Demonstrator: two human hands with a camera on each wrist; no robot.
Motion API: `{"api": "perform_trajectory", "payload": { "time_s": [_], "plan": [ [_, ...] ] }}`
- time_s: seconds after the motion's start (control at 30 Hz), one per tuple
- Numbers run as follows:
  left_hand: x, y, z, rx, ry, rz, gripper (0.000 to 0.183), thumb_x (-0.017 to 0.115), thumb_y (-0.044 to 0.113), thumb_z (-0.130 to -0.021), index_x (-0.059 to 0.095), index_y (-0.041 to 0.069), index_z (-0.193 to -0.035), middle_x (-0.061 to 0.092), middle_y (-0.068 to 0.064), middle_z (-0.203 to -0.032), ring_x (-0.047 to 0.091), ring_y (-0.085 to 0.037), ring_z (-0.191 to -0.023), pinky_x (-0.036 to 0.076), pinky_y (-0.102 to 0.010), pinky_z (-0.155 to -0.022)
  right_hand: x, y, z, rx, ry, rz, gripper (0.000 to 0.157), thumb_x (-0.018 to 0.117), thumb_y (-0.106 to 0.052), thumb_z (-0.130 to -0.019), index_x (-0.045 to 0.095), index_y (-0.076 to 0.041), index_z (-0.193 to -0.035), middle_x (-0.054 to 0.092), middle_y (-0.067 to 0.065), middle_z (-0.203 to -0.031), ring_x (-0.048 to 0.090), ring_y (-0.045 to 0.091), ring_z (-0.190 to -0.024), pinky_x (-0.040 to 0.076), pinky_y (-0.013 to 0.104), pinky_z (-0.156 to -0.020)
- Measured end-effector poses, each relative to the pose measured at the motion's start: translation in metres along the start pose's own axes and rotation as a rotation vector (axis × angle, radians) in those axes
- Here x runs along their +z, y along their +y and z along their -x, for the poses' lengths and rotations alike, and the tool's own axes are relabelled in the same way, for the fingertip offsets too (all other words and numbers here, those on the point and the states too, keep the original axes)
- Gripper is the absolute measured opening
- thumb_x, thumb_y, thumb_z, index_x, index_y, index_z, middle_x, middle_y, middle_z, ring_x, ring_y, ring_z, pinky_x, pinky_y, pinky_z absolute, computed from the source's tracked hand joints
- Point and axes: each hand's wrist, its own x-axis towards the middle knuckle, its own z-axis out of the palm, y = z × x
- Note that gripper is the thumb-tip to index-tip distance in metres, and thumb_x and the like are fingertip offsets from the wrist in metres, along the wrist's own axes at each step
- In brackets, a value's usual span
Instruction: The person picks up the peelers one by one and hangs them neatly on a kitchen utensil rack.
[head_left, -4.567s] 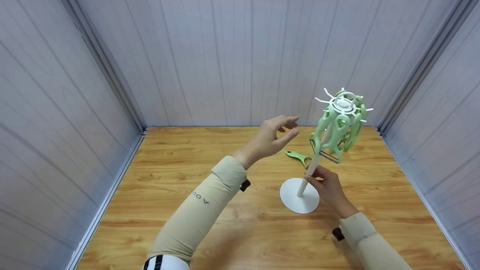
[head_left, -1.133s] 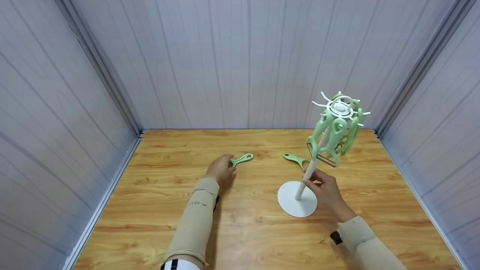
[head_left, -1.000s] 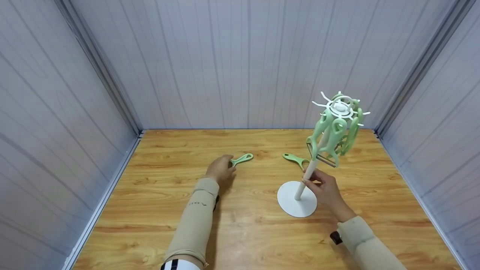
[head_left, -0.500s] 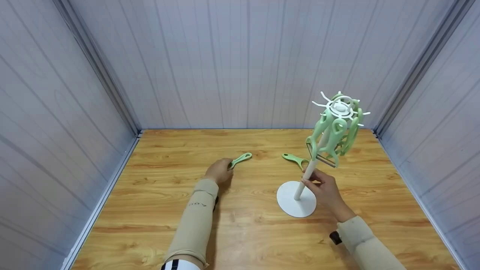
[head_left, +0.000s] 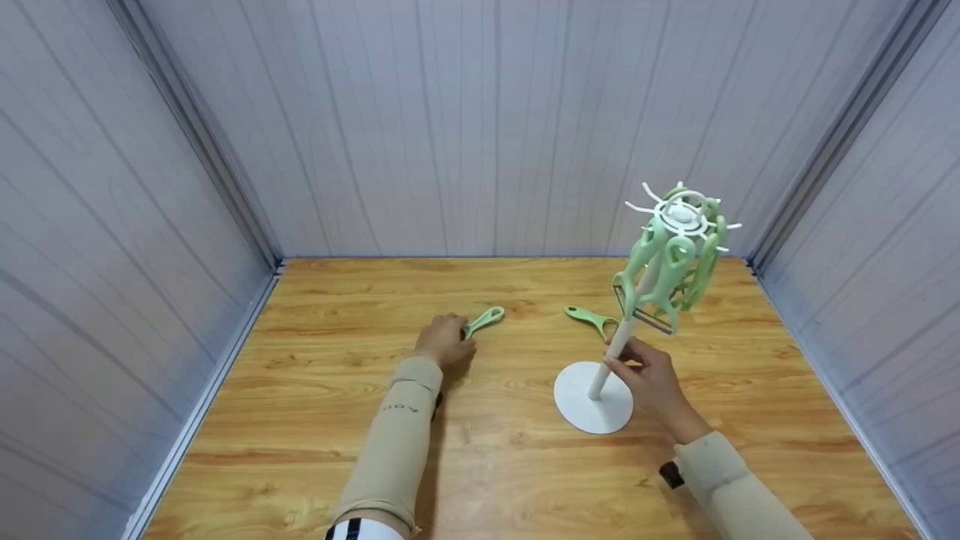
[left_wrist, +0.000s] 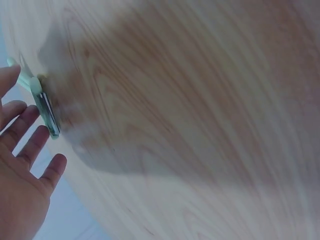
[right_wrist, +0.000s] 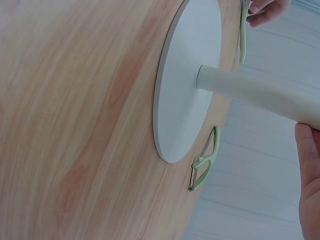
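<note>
On the table's left-centre lies a light green peeler (head_left: 486, 319). My left hand (head_left: 445, 339) is at its blade end and hides that part in the head view. In the left wrist view the fingers (left_wrist: 31, 116) are spread along the peeler's head (left_wrist: 45, 107), the thumb on the opposite side. With thumb and fingers, my right hand (head_left: 651, 373) grips the pole (head_left: 616, 345) of a white stand. The stand's round base (head_left: 581, 412) rests on the table. Several green peelers (head_left: 667, 274) hang by their handle holes from prongs at its top.
Another green peeler (head_left: 589, 316) lies behind the stand's base, its head partly hidden by the pole and right hand. Some prongs (head_left: 645, 199) on the stand's left side hold nothing. Pale panelled walls (head_left: 465, 135) enclose the wooden table (head_left: 300, 420) at the back and sides.
My left hand moved from beside the hanging peelers to the left-hand peeler on the table. Lately it shifted slightly right, and that peeler turned a little. My right hand stays on the pole.
</note>
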Motion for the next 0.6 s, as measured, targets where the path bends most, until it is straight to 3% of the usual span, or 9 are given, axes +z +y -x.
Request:
{"api": "perform_trajectory", "payload": {
  "time_s": [0.13,0.4,0.6],
  "plan": [
    [0.001,0.001,0.002,-0.011,0.001,-0.010,0.049,0.074,0.029,-0.105,0.067,0.009,-0.149,0.064,-0.016,-0.149,0.057,-0.041,-0.139,0.049,-0.060,-0.116,0.001,0.000,0.000,-0.003,-0.003,0.007,0.022,0.075,0.014,-0.094,0.075,0.008,-0.115,0.075,0.025,-0.097,0.069,0.001,-0.082,0.061,0.015,-0.066],
    [0.001,0.007,0.008,-0.009,0.016,-0.019,0.030,0.082,0.024,-0.100,0.080,0.009,-0.126,0.072,-0.013,-0.128,0.064,-0.037,-0.122,0.056,-0.056,-0.105,0.000,-0.004,0.000,0.041,-0.002,0.010,0.019,0.075,0.011,-0.096,0.076,0.006,-0.114,0.077,0.024,-0.099,0.071,0.001,-0.085,0.061,0.015,-0.070],
    [-0.002,0.012,0.008,-0.030,-0.050,-0.030,0.008,0.080,0.015,-0.099,0.082,0.009,-0.105,0.079,-0.008,-0.106,0.071,-0.025,-0.093,0.062,-0.046,-0.088,0.000,-0.004,0.001,0.050,-0.006,0.016,0.020,0.075,0.011,-0.096,0.076,0.006,-0.115,0.076,0.024,-0.099,0.070,0.001,-0.086,0.061,0.015,-0.071]
  ]
}}
